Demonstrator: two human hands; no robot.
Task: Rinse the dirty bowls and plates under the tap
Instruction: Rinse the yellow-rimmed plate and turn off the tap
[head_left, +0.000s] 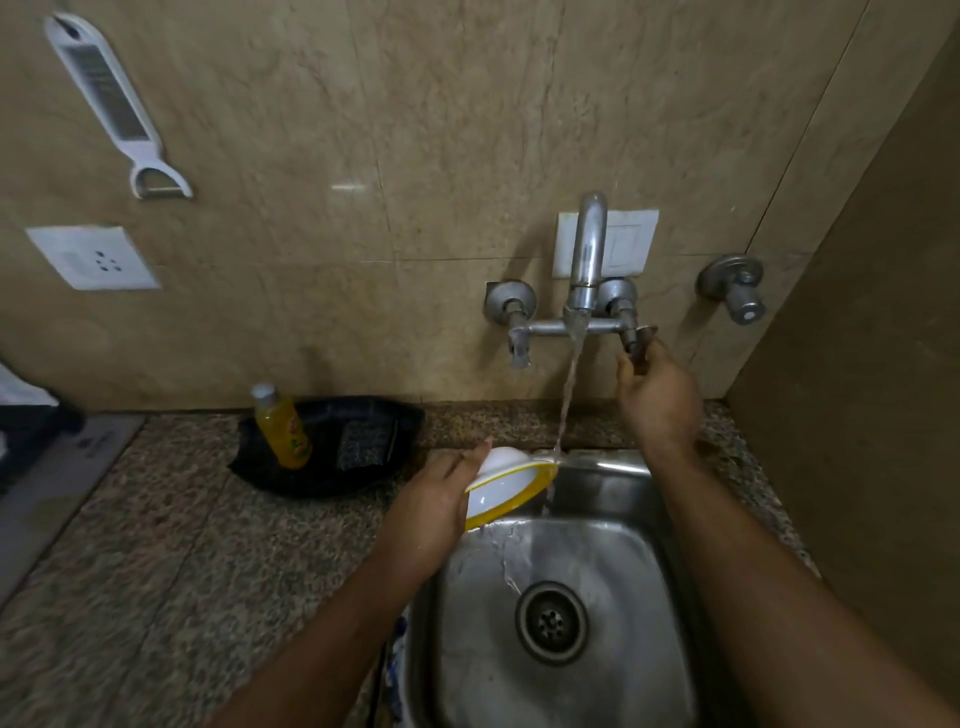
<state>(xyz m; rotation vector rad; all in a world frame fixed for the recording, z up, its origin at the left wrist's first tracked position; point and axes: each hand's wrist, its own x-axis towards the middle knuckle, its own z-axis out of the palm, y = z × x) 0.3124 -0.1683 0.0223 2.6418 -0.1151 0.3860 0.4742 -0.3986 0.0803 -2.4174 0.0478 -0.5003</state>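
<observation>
1. Left grip (434, 501): clasps yellow-rimmed bowl (511, 486), tilted, above sink (613, 470) at 10 o'clock.
2. Right grip (657, 395): pinches tap handle (640, 352).
3. Stream (566, 395) strikes only the rim; shift bowl toward 3 o'clock.

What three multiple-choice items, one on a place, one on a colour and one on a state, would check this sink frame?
1. Where does the yellow bottle stand?
A. in the sink
B. on the black tray beside the sink
C. on the wall socket

2. What colour is the rim of the bowl?
A. yellow
B. red
C. blue

3. What is the tap doing?
A. dry
B. running, with the stream meeting the bowl's edge
C. covered by a cloth

Answers:
1 B, the bottle stands on the black tray on the counter, left of the sink.
2 A, a yellow band rings the white bowl, which the left hand holds tilted.
3 B, water falls from the spout past the bowl while the right hand grips the valve handle.
</observation>
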